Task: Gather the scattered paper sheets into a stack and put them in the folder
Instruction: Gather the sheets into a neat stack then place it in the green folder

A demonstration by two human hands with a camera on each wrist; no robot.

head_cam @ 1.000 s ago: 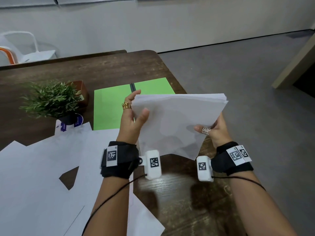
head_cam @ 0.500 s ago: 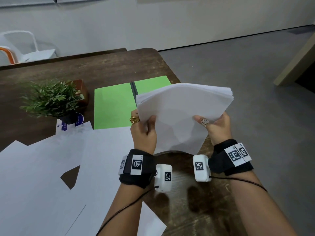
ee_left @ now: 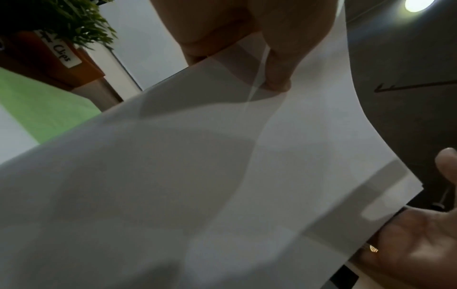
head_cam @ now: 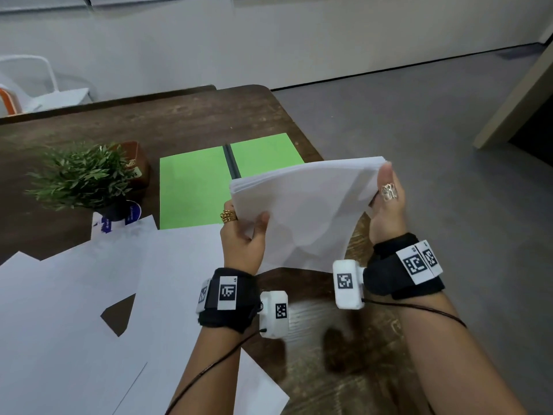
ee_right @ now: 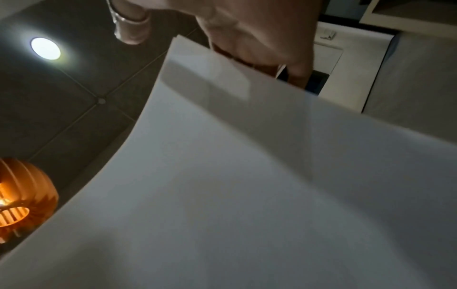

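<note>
A stack of white paper sheets [head_cam: 302,211] hangs in the air above the table's right edge, held between both hands. My left hand [head_cam: 244,235] grips its lower left side, thumb on top. My right hand [head_cam: 386,205] lies along the stack's right edge with fingers stretched upward. The stack fills the left wrist view [ee_left: 197,185] and the right wrist view [ee_right: 247,185]. An open green folder [head_cam: 194,187] lies flat on the brown table [head_cam: 179,121] just behind the stack. Several loose white sheets [head_cam: 74,295] lie spread over the table's near left.
A small potted plant [head_cam: 83,175] stands left of the folder, with a brown box [head_cam: 139,166] behind it. A white chair [head_cam: 33,85] is at the far left. Grey floor [head_cam: 419,145] lies beyond the table's right edge.
The stack has tilted and shifted right. My left hand slid down its left side; my right hand moved from the lower right corner up along the right edge, fingers straightening.
</note>
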